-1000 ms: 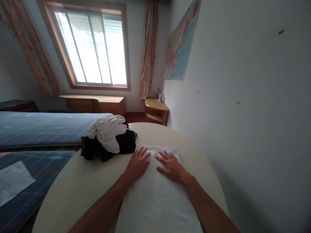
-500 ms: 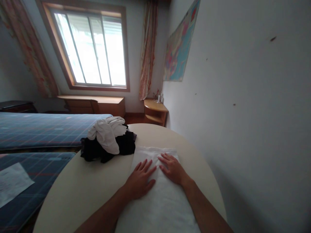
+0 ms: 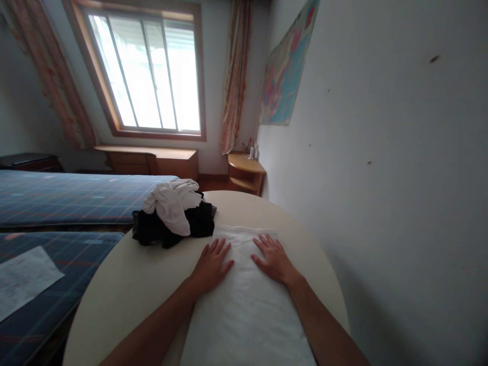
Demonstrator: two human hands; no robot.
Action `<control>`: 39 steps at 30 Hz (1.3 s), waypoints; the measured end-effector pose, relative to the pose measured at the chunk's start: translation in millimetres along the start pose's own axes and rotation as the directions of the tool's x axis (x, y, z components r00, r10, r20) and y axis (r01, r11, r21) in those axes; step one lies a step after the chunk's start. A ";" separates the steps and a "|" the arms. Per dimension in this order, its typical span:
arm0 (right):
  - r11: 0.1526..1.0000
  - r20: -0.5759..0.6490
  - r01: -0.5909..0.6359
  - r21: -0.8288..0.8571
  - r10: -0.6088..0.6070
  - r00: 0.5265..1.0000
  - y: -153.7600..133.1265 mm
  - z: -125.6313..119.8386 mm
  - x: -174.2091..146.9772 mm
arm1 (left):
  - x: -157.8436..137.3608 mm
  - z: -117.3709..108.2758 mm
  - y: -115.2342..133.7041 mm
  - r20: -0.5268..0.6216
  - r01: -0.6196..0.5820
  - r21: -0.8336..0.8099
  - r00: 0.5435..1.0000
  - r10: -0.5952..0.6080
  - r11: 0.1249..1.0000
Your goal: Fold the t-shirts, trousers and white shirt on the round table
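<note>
A white cloth garment (image 3: 249,320) lies flat in a long folded strip on the round cream table (image 3: 133,300), its far end showing a straight hem. My left hand (image 3: 211,265) rests palm down on the garment's left edge near that end, fingers spread. On the right side my right hand (image 3: 272,258) also lies flat on the fabric, fingers apart. Neither hand grips anything. Beyond my left hand sits a crumpled pile of clothes, with a white piece (image 3: 173,203) draped over black ones (image 3: 154,230).
A plain wall (image 3: 381,229) runs close along the table's right side. To the left are mattresses (image 3: 76,203) with a plaid pattern, one bearing a paper sheet (image 3: 28,279). A wooden desk (image 3: 173,161) and a corner shelf (image 3: 246,163) stand by the window.
My hands have slid apart on the white garment, the left one toward its left edge and the right one slightly right. The clothes pile stays put while the view shifts a little.
</note>
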State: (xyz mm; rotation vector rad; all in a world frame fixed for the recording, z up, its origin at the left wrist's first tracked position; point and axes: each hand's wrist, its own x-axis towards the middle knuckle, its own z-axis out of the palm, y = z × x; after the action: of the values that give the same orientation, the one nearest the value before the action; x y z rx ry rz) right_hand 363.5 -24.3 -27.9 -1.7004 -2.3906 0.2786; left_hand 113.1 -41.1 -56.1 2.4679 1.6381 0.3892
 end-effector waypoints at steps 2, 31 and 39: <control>0.997 -0.007 0.077 -0.019 -0.077 0.997 -12.8 -2.1 -4.3 | 2.5 0.9 -3.1 -0.024 0.010 -0.019 1.000 -0.011 1.000; 0.722 0.205 0.585 0.370 -0.677 0.707 -63.4 -21.1 -106.1 | 8.5 1.5 -12.8 -0.040 0.056 0.104 0.998 -0.052 0.993; 0.878 -0.057 0.449 0.168 -0.446 0.893 -31.4 -8.0 -46.9 | 5.8 -5.0 -2.8 -0.141 -0.074 0.099 0.986 0.087 0.992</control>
State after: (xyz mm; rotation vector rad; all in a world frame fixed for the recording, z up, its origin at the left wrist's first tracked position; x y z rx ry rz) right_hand 352.2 -78.5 -14.2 -1.0273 -2.5686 0.3841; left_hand 111.2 -34.8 -51.3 2.6383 1.6485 0.5256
